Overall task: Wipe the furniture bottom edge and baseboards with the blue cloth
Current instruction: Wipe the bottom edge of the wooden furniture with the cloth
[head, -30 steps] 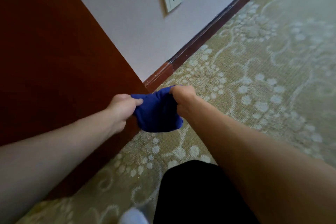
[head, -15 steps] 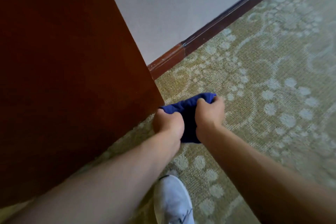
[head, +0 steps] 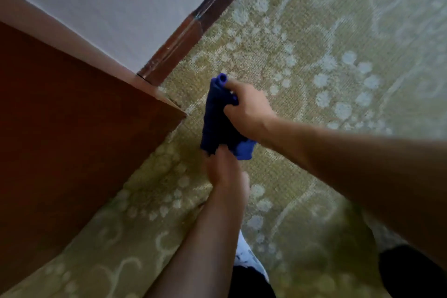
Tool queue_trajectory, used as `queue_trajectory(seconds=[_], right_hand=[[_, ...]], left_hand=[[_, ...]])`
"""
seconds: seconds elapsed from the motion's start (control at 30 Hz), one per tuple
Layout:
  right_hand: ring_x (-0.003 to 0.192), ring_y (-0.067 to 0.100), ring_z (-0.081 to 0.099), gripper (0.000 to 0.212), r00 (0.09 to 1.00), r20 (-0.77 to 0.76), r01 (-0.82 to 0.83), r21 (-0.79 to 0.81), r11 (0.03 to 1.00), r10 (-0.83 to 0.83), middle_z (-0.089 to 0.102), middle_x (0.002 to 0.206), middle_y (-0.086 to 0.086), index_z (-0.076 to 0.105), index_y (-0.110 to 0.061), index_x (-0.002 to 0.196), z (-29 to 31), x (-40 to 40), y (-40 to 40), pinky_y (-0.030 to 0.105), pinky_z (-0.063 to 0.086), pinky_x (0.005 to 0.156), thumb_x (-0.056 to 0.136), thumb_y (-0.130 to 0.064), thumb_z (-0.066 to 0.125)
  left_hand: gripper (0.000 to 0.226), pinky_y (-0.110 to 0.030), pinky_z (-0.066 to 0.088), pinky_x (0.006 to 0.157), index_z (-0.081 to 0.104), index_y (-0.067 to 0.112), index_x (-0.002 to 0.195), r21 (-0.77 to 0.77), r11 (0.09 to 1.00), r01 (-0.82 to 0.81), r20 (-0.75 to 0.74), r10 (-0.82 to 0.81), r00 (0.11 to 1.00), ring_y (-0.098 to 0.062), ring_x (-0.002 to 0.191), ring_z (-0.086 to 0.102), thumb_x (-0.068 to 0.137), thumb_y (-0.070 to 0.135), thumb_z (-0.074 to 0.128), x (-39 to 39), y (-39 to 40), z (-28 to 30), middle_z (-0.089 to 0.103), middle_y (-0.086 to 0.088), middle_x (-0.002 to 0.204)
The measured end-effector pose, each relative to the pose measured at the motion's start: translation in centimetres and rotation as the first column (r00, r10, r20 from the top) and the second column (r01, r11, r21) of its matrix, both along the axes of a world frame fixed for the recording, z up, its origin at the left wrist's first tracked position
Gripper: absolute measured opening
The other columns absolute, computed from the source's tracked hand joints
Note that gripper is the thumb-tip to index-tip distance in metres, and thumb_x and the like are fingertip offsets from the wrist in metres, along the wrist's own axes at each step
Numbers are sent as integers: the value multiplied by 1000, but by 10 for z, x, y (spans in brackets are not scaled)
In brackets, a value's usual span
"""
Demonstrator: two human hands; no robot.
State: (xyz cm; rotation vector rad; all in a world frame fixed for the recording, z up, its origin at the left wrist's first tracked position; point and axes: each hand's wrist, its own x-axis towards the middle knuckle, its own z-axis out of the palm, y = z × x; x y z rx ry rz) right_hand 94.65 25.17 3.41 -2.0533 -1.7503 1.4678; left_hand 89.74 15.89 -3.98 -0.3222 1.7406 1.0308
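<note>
The blue cloth (head: 215, 116) hangs bunched above the carpet, just right of the brown furniture's (head: 72, 133) lower corner. My right hand (head: 246, 109) grips its upper part with curled fingers. Below it, my left hand (head: 225, 172) holds the cloth's bottom end; that hand is blurred and its fingers are hard to make out. The dark wooden baseboard (head: 183, 38) runs along the white wall from the furniture's corner toward the upper right. The cloth touches neither the furniture nor the baseboard.
Patterned green carpet (head: 338, 80) covers the floor to the right and below. A white shoe (head: 251, 261) and dark trouser legs (head: 411, 273) show at the bottom edge. The white wall (head: 108, 7) rises behind the furniture.
The view has tilted down and closer to the floor. My hands moved from side by side on the cloth to one above the other, stretching it lengthwise near the furniture corner.
</note>
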Motion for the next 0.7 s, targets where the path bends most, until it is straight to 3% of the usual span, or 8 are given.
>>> queue_trajectory(seconds=[0.07, 0.13, 0.3, 0.43, 0.5, 0.6, 0.7], right_hand=[[112, 30, 58, 47, 992, -17, 128, 12, 992, -127, 65, 119, 11, 56, -17, 128, -18, 22, -23, 29, 42, 89, 84, -2, 48], [106, 32, 58, 40, 977, 7, 212, 39, 976, -213, 67, 113, 12, 57, -13, 123, -31, 46, -31, 31, 42, 86, 86, -2, 47], [105, 29, 59, 36, 990, 2, 138, -50, 989, -138, 66, 113, 9, 56, -15, 125, -7, 101, -18, 38, 48, 90, 92, -7, 44], [112, 18, 56, 44, 991, -38, 119, -136, 984, -125, 60, 121, -2, 53, -23, 134, 38, 114, 11, 32, 44, 102, 93, -10, 44], [116, 18, 56, 49, 991, -74, 98, -181, 979, -112, 59, 125, 1, 50, -23, 138, 51, 110, 37, 35, 45, 105, 92, -10, 45], [111, 19, 59, 46, 975, -190, 74, -218, 973, -116, 60, 111, 2, 53, -15, 135, 50, 91, 74, 37, 49, 101, 92, -3, 46], [111, 25, 62, 50, 969, -215, 57, -288, 956, -122, 63, 119, 10, 50, -14, 138, 24, 70, 105, 42, 52, 97, 89, -6, 57]], left_hand=[[36, -23, 54, 67, 52, 18, 130, 22, 1000, -16, 134, 13, 991, -13, 87, 67, 95, 9, 49, 4, -5, -10, 66, -5, 116], [32, -23, 55, 62, 56, 13, 127, 32, 999, 3, 196, -9, 980, -15, 86, 69, 96, 17, 51, 8, -9, -11, 68, -10, 116], [34, -28, 56, 66, 59, 16, 126, 2, 999, 42, 197, -41, 980, -24, 103, 68, 93, 25, 57, 31, -5, 24, 69, -8, 118], [40, -32, 59, 67, 58, 13, 128, 42, 995, -87, 219, 76, 973, -26, 101, 70, 90, 27, 61, 35, 10, 65, 68, -11, 121], [42, -37, 60, 77, 58, 13, 129, 80, 989, -123, 207, 104, 973, -25, 103, 69, 90, 28, 61, 30, 23, 79, 67, -11, 122], [47, -49, 55, 88, 59, 15, 128, 82, 983, -167, 189, 149, 971, -31, 107, 67, 84, 29, 64, 15, 52, 81, 67, -11, 123], [45, -41, 55, 88, 55, 8, 130, 57, 973, -226, 230, 207, 951, -30, 108, 65, 90, 28, 53, 10, 76, 67, 63, -15, 128]])
